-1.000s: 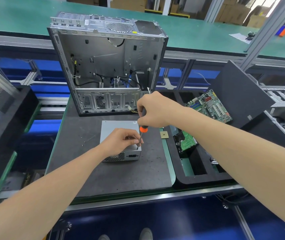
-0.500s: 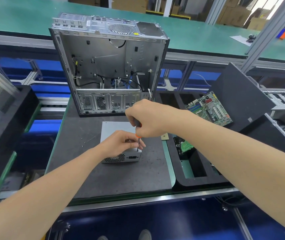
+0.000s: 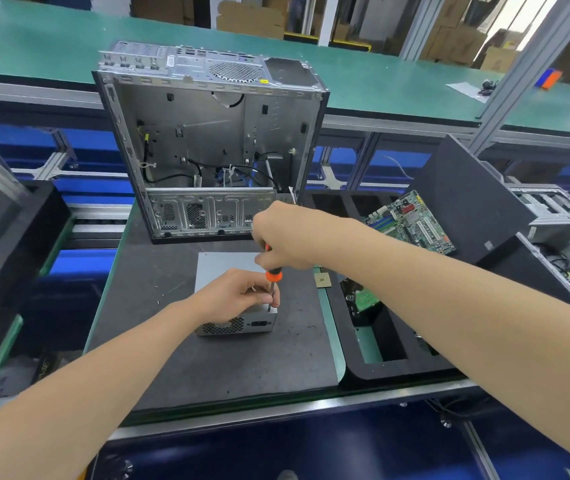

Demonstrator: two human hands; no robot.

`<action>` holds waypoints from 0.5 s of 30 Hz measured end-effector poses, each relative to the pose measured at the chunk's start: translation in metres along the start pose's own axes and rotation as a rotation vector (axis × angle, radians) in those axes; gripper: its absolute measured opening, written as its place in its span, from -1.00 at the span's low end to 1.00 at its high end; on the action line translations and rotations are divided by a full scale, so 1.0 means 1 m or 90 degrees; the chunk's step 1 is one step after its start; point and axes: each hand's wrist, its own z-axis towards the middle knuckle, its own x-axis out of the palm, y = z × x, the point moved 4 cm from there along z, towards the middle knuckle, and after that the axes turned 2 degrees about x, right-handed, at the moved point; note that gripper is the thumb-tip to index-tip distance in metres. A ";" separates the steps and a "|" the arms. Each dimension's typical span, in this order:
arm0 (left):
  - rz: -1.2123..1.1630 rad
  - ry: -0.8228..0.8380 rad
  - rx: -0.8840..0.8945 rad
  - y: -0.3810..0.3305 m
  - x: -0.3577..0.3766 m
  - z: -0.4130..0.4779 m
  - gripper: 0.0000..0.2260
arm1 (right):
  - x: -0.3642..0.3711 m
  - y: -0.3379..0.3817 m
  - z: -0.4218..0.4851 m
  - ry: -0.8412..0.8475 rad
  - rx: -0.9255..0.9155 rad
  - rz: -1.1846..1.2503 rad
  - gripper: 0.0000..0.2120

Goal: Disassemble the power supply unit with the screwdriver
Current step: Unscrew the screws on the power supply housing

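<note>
A grey metal power supply unit (image 3: pixel 223 268) lies flat on the dark mat, its vented face with the socket turned toward me. My left hand (image 3: pixel 238 292) rests on its near right top corner, fingers pinched around the screwdriver shaft. The screwdriver (image 3: pixel 272 282), with an orange and black handle, stands nearly upright with its tip on that corner. My right hand (image 3: pixel 287 240) grips the handle from above. The screw under the tip is hidden.
An open, gutted computer case (image 3: pixel 207 147) stands upright just behind the unit. To the right a black foam tray (image 3: pixel 390 362) holds a drive, with a green motherboard (image 3: pixel 411 223) behind it. A small chip (image 3: pixel 321 280) lies on the dark mat (image 3: pixel 207 362).
My right hand dropped toward the unit, then rose slightly, exposing the orange collar again. The screwdriver tip stays on the same corner. My left hand keeps its place on the unit.
</note>
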 end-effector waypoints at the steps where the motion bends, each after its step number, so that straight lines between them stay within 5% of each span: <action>1: -0.013 0.005 0.004 -0.001 -0.001 0.000 -0.82 | -0.001 0.002 -0.001 0.014 -0.050 -0.016 -0.74; 5: -0.134 0.006 0.008 -0.008 -0.003 0.000 -0.80 | -0.006 0.005 -0.005 0.067 -0.215 -0.082 -0.93; 8: -0.209 -0.012 -0.004 -0.012 -0.002 0.001 -0.77 | -0.006 0.005 -0.007 0.064 -0.302 -0.160 -0.80; 12: -0.204 -0.027 -0.012 -0.010 0.002 0.001 -0.73 | -0.004 0.002 -0.008 0.080 -0.285 -0.152 -0.79; 15: -0.196 -0.041 -0.016 -0.009 0.004 0.002 -0.75 | -0.011 -0.002 -0.008 0.067 -0.166 -0.078 -0.74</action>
